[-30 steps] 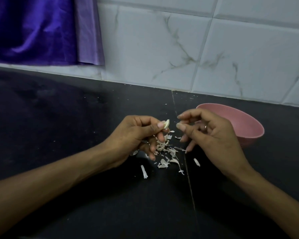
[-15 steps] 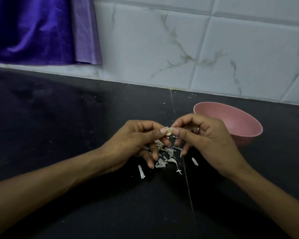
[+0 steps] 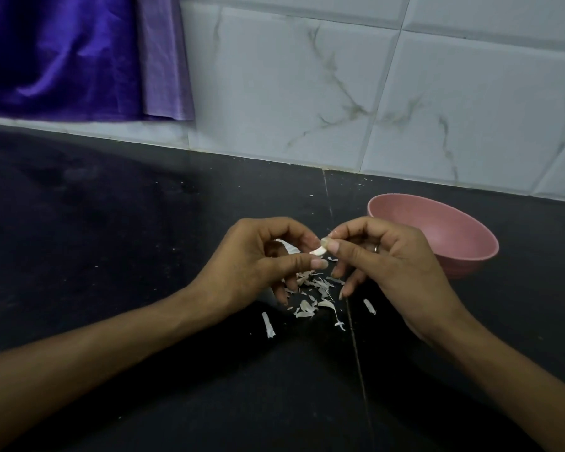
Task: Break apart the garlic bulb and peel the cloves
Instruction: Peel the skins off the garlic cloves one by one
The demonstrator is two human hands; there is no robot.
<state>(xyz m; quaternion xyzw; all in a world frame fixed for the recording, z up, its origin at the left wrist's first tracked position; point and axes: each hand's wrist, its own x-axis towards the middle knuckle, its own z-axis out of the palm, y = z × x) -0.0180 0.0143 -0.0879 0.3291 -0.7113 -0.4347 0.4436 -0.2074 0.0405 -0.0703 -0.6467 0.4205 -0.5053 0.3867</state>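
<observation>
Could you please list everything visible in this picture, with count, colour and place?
garlic clove: one, pale, held between both hands above the skins
garlic skins: many scraps, whitish, scattered on the counter under the hands
bowl: one, pink, on the counter behind the right hand
counter: one, black
wall tiles: several, white marbled, behind the counter
cloth: one, purple, hanging at top left
ring: one, on the right hand
left hand: pinches the clove
right hand: pinches the clove

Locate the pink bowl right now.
Head view, right side: the pink bowl sits on the black counter just behind the right hand, near the tiled wall.
</observation>
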